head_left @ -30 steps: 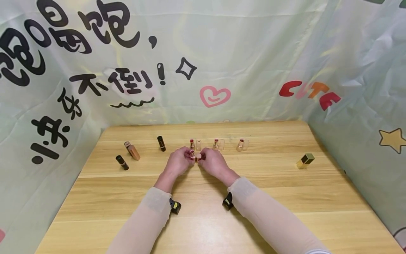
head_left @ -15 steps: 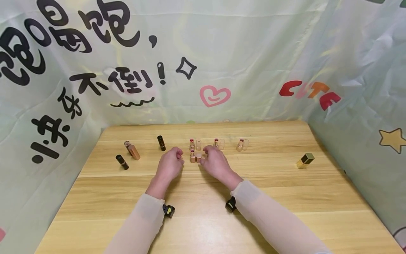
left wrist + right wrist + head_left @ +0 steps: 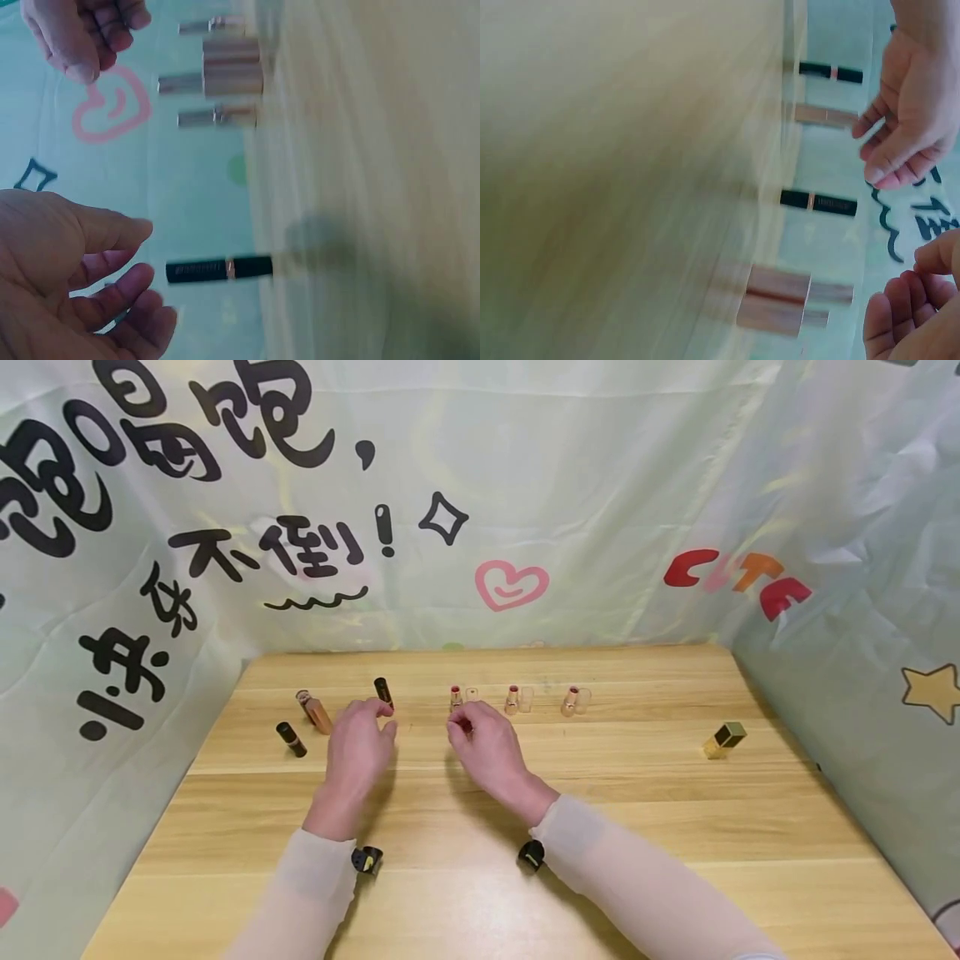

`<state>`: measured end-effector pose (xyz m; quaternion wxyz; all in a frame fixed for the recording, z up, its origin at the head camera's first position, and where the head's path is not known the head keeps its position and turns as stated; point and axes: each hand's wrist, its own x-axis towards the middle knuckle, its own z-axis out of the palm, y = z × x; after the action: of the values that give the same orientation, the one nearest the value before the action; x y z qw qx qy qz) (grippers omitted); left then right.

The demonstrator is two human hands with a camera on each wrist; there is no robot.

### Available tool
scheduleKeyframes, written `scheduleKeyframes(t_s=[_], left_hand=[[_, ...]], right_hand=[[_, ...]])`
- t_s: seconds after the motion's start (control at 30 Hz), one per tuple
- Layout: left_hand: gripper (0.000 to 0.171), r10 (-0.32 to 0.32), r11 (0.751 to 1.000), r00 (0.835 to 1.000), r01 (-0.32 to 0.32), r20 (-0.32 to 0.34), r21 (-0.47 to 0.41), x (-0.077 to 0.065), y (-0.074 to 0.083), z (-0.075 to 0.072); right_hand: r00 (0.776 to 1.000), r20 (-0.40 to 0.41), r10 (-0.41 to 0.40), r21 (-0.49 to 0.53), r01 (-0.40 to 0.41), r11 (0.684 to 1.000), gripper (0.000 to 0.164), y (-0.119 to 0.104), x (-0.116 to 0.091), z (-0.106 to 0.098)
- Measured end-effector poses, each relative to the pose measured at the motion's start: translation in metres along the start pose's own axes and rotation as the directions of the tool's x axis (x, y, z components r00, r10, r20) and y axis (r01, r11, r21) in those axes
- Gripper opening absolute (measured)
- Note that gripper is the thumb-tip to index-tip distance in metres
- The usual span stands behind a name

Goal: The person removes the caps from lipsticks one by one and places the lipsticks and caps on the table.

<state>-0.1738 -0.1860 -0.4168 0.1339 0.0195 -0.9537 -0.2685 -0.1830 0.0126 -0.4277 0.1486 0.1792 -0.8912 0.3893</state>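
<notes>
My left hand is raised in front of a black lipstick tube, fingers loosely bent and holding nothing. In the left wrist view that black tube, with a thin rose-gold band, stands upright just past the fingertips. My right hand hovers over the middle of the table, also holding nothing, its fingers loosely curled. In the head view it hides the front pink lipstick and its cap. The right wrist view shows this pink lipstick pair side by side on the table.
Behind the right hand stand uncapped lipsticks with clear caps beside them. On the left are another black tube and a pinkish-tan tube. A gold lipstick with a dark cap stands far right. A printed cloth hangs behind the table.
The left hand has let go of the front pink lipstick and moved left to the black tube. The right hand has released the pink cap and shifted slightly left above it.
</notes>
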Motion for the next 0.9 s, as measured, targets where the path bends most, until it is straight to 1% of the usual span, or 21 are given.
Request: scheduleKeyframes(t_s=[0.1,0.23,0.3,0.37,0.43,0.53,0.63,0.7,0.8,0.9], left_hand=[[0.017,0.009,1.000,0.997,-0.008,-0.077,0.012,0.001,-0.008,-0.008],[0.019,0.007,1.000,0.986,-0.002,-0.164,0.029,0.003,-0.018,-0.015],[0.021,-0.002,0.999,0.981,0.009,-0.193,0.037,0.006,-0.023,-0.017],[0.023,-0.015,0.999,0.979,0.024,-0.205,0.044,0.009,-0.029,-0.020],[0.026,-0.021,0.998,0.980,0.033,-0.199,0.057,0.012,-0.033,-0.021],[0.028,-0.027,0.996,0.985,0.041,-0.170,0.079,0.015,-0.040,-0.023],[0.030,-0.018,0.993,0.990,0.034,-0.139,0.113,0.017,-0.045,-0.023],[0.031,-0.007,0.989,0.993,0.024,-0.120,0.147,0.018,-0.048,-0.023],[0.033,-0.009,0.984,0.996,0.025,-0.090,0.177,0.018,-0.050,-0.023],[0.034,-0.015,0.981,0.996,0.031,-0.083,0.191,0.018,-0.051,-0.024]], right_hand=[[1.000,0.022,-0.023,0.004,0.023,1.000,0.004,-0.010,0.000,0.007],[0.997,0.064,-0.042,0.014,0.041,0.999,0.007,-0.021,0.003,0.016],[0.995,0.089,-0.047,0.016,0.045,0.999,0.009,-0.025,0.005,0.022],[0.993,0.114,-0.040,0.013,0.039,0.999,0.011,-0.029,0.007,0.027],[0.990,0.140,-0.031,0.010,0.030,1.000,0.013,-0.032,0.009,0.033],[0.984,0.176,-0.023,0.009,0.022,1.000,0.015,-0.035,0.010,0.042],[0.979,0.202,-0.021,0.006,0.021,1.000,0.015,-0.037,0.011,0.049],[0.976,0.217,-0.015,0.003,0.014,1.000,0.016,-0.039,0.011,0.053],[0.972,0.234,-0.003,0.001,0.003,1.000,0.016,-0.040,0.011,0.056],[0.969,0.245,0.000,0.001,0.000,1.000,0.018,-0.040,0.011,0.059]])
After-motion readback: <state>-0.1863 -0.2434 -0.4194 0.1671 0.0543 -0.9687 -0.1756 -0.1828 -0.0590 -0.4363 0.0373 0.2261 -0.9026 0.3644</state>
